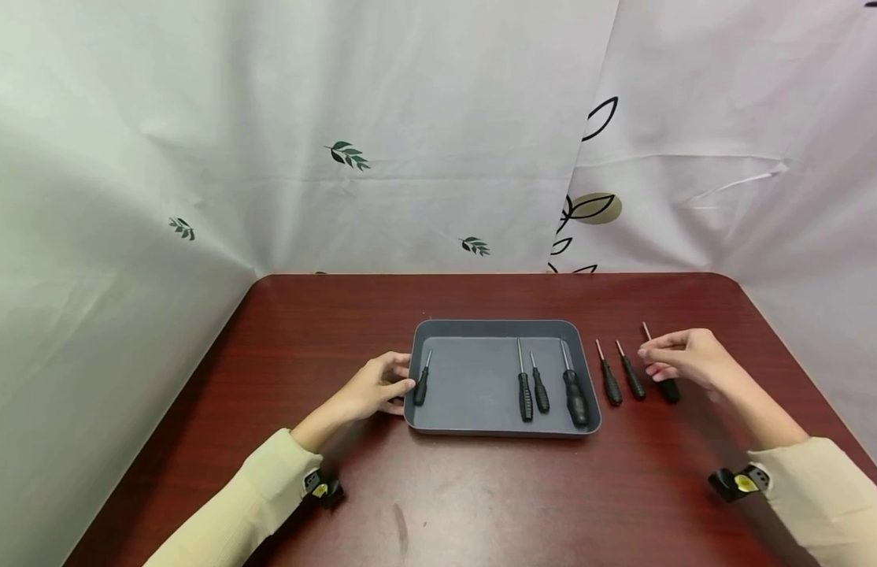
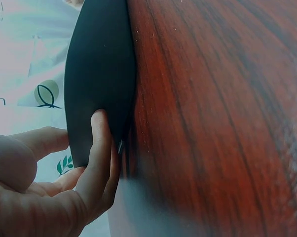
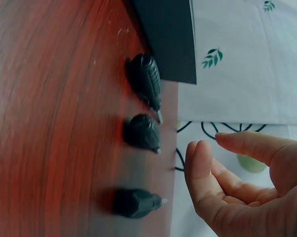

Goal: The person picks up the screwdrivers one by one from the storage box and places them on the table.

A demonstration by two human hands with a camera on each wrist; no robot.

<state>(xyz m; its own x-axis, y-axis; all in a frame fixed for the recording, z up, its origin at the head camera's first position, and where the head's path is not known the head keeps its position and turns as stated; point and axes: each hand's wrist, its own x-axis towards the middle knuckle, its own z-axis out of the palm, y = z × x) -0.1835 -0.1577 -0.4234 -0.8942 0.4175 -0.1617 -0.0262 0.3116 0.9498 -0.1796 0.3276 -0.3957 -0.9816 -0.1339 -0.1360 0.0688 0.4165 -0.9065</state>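
Four screwdrivers (image 1: 526,398) lie inside the grey tray (image 1: 474,378): one small one near the left wall, two side by side right of centre, and one thick-handled one near the right wall. Three loose screwdrivers (image 1: 633,379) lie in a row on the surface (image 1: 481,504), to the right of the tray.

Progress, judged from where I stand: if the tray is being filled, four of seven are placed and three are left; the layout alone does not confirm the direction of transfer.

Left hand (image 1: 378,386): fingers curled round the tray's left wall, gripping it. Right hand (image 1: 686,358): half open above the outermost loose screwdriver, thumb and fingertips slightly apart, holding nothing. The right wrist view shows the fingers clear of all three handles; no pick-up is made yet.
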